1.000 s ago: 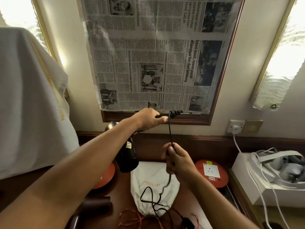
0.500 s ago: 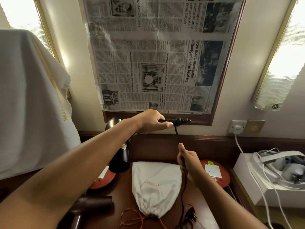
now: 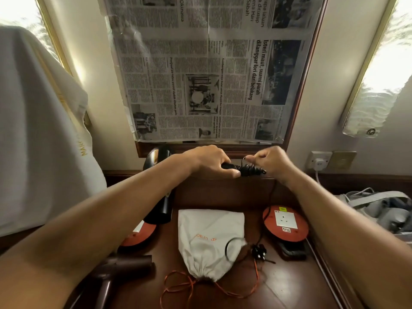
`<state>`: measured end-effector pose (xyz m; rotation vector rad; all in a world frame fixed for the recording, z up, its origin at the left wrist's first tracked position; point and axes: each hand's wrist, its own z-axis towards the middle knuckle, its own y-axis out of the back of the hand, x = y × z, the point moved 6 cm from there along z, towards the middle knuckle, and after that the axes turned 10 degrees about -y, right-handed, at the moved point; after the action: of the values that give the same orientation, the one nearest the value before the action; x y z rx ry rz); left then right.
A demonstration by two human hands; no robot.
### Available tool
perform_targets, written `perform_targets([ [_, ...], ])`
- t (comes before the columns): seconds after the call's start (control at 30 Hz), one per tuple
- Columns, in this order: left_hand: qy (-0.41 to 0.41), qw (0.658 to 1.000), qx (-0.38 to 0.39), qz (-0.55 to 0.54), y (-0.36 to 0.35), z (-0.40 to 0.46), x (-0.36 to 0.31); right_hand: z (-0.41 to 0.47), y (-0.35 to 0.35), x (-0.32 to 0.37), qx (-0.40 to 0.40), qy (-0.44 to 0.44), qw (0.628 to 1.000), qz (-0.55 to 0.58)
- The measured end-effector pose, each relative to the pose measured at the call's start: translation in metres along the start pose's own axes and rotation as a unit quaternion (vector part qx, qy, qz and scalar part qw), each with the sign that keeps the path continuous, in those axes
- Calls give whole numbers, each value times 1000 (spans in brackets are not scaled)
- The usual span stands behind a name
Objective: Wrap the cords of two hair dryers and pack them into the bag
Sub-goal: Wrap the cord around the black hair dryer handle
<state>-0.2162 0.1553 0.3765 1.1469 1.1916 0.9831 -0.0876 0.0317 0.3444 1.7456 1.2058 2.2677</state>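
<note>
Here, the black hair dryer (image 3: pixel 162 186) is held aloft by its handle in the closed left hand (image 3: pixel 209 160), the handle's long axis lying crosswise. The cord (image 3: pixel 249 171) is pinched by the right hand (image 3: pixel 268 160) just beside the coils; its slack hangs toward the white drawstring bag (image 3: pixel 209 237) below.

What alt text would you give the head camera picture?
Left hand grips a black hair dryer's handle while right hand loops its cord around it, above a white drawstring bag on a wooden table.
</note>
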Motion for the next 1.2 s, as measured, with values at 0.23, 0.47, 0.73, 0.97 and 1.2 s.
perform_targets([
  [0.23, 15, 996, 3, 86, 0, 4, 0, -6, 31, 49, -107, 138, 982, -79],
  [0.47, 54, 992, 7, 111, -2, 8, 19, -47, 31, 71, -118, 212, 969, -36],
  [0.73, 92, 992, -4, 89, 8, 12, 29, -92, -14, 42, -109, 212, 971, 3],
  [0.97, 92, 995, -9, 27, 5, 13, 33, -103, -56, -4, -64, 93, 990, 82],
  [1.2, 55, 998, -23, -16, 7, 13, 24, -87, -79, -30, 77, -82, 956, 270],
])
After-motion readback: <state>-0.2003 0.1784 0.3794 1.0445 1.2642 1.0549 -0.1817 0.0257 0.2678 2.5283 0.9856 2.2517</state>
